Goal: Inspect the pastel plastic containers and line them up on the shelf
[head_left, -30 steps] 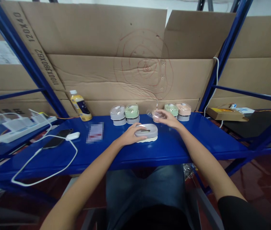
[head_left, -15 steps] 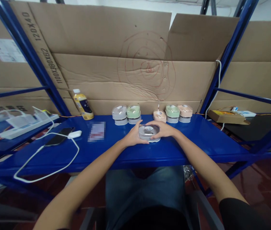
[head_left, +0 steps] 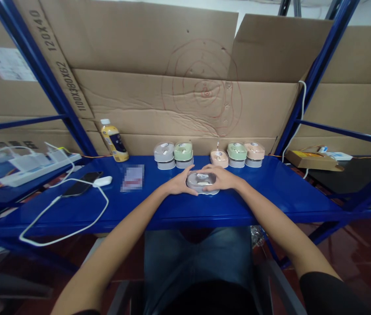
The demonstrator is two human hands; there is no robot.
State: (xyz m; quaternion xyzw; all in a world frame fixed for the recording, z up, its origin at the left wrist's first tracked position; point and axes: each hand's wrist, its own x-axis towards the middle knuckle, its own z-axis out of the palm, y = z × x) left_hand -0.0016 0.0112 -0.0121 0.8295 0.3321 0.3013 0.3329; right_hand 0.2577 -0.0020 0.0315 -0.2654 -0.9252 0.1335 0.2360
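Note:
A grey oval box with a clear lid [head_left: 201, 182] is low over the blue shelf, near its front edge. My left hand [head_left: 181, 182] grips its left side, thumb at the front and fingers behind. On the right side, my right hand [head_left: 222, 178] is wrapped round the same box. Behind my left hand stand a grey box [head_left: 164, 153] and a green box [head_left: 183, 152]. Behind my right hand are a low pink box [head_left: 219, 159], a green box [head_left: 237, 152] and a pink box [head_left: 254, 151].
A yellow bottle [head_left: 114, 141] stands at the back left, with a blurred packet [head_left: 132, 178] in front. A dark phone [head_left: 82, 184], a white cable and a power strip [head_left: 40, 169] lie further left. An open carton [head_left: 315, 161] is at the right.
The grey box in my hands has shifted slightly left and its near side appears tilted differently. My left hand has moved a little left with it.

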